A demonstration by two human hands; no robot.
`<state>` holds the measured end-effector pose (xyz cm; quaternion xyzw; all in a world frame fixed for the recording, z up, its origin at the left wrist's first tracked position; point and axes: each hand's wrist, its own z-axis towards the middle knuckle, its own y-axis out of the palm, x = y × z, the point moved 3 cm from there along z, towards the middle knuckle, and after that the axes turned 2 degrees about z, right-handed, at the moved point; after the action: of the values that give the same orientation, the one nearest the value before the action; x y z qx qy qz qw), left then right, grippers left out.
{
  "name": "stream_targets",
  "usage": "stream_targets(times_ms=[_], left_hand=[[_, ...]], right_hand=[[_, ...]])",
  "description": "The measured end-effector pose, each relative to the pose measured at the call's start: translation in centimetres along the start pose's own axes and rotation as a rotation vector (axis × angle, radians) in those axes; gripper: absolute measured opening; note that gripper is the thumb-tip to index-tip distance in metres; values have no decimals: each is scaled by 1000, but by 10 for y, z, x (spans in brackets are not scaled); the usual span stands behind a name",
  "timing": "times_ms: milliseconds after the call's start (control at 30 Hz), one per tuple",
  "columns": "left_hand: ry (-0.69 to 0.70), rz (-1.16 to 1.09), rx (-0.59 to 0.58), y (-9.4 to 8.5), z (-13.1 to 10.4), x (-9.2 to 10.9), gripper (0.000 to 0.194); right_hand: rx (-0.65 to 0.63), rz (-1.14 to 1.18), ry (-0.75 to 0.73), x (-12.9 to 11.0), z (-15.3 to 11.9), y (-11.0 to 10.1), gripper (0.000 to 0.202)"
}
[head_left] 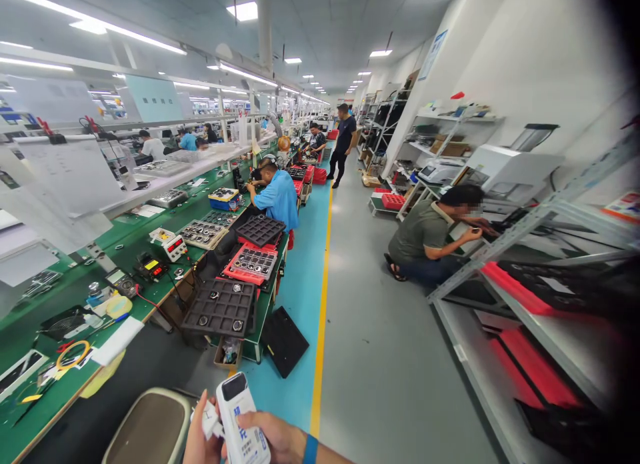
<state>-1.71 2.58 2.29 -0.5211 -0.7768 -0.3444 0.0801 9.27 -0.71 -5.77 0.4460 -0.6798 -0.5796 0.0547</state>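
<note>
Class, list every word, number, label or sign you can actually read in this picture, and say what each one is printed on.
Nothing here reads with certainty.
White handheld device in the right hand: blue characters on its label, too blurred to quote.
Bench meter: red lit digits, too small.
Second meter: yellow display, unreadable.
Hanging paper sheets: faint print, too small.
Wall poster: blurred.
Left hand: small white piece, no text visible.

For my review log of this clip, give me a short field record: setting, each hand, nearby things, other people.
setting: factory aisle beside a long green workbench
right hand: grip closed around a white handheld device
left hand: touches a small white piece by the device
nearby: stool, black trays
people: seated worker in blue, crouching person at shelving
</note>
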Motion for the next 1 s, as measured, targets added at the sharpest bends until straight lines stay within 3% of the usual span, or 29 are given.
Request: stream_targets(times_ms=[333, 533, 733, 1000], left_hand=[[146, -126, 44, -12, 10, 3, 49], [267, -40, 27, -13, 10, 4, 51], [226, -100, 4, -9, 10, 9, 46], [393, 171, -8, -6, -4, 25, 47]], right_hand=[[-12, -42, -52, -5, -3, 15, 66], [31, -54, -66, -11, -13, 25, 66], [36, -116, -110, -15, -27, 30, 63], [94, -119, -121, -17, -36, 24, 65]])
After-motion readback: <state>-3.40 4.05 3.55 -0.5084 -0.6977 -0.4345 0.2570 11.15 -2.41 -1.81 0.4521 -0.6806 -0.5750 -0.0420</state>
